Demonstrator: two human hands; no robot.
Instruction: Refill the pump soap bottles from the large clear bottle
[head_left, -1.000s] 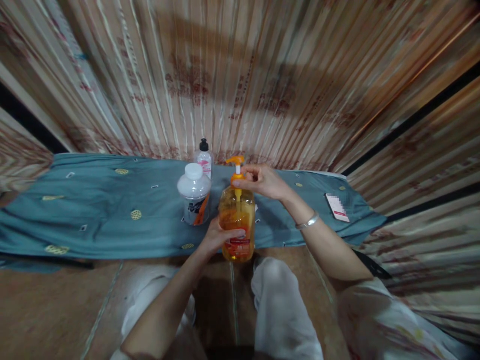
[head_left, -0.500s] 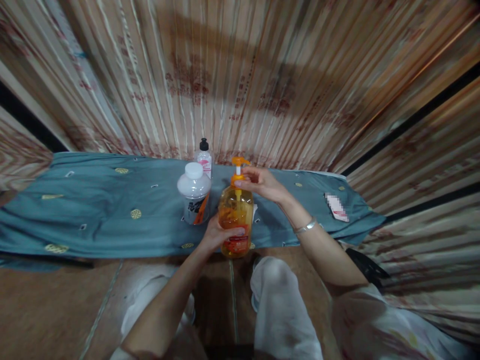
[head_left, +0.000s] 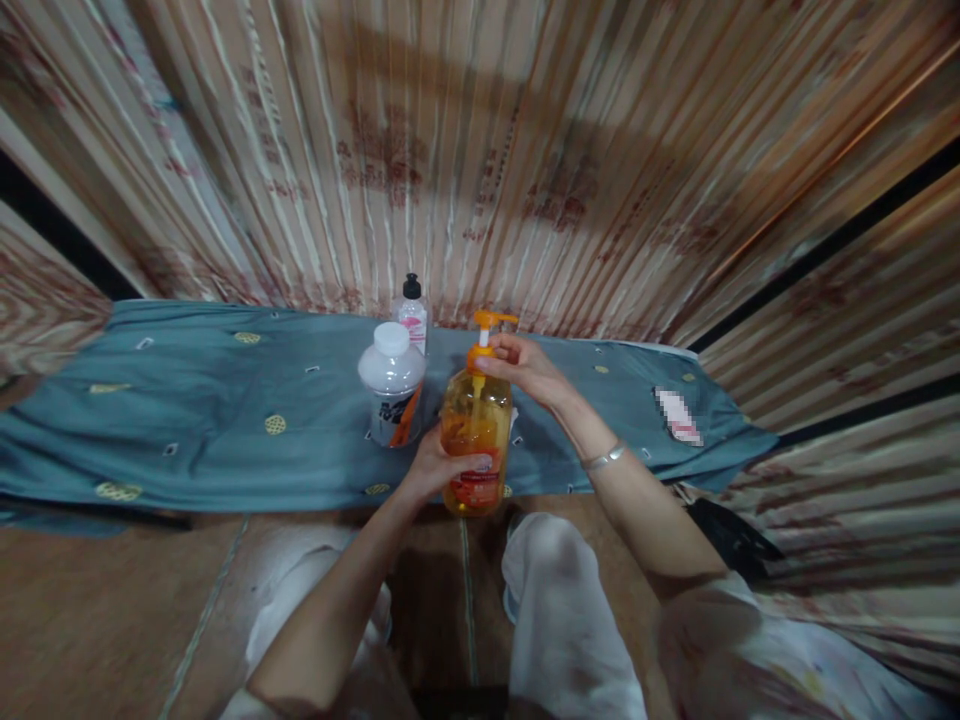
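A clear pump bottle (head_left: pixel 478 425) with orange liquid and a red label stands upright at the front edge of the cloth-covered surface. My left hand (head_left: pixel 437 466) is wrapped round its lower body, thumb across the label. Up at the neck, my right hand (head_left: pixel 523 368) has its thumb and fingers closed on the orange pump collar (head_left: pixel 480 357). The pump's spout points to the right. Just left of it is a white-capped bottle (head_left: pixel 393 385) with a black and orange label, and behind that a smaller bottle (head_left: pixel 412 320) with a black cap.
A teal cloth (head_left: pixel 210 420) with pineapple prints covers the long, narrow surface. A blurred-out pale packet (head_left: pixel 678 416) lies at its right. Patterned curtains (head_left: pixel 465 150) hang behind. Dark bars (head_left: pixel 832 240) slant at the right, and a black object (head_left: pixel 731 538) sits below by my right forearm.
The pump head has turned, so its spout now reaches further out to the right. My right fingers stay at the collar, and my left hand keeps its hold. The view has shifted slightly.
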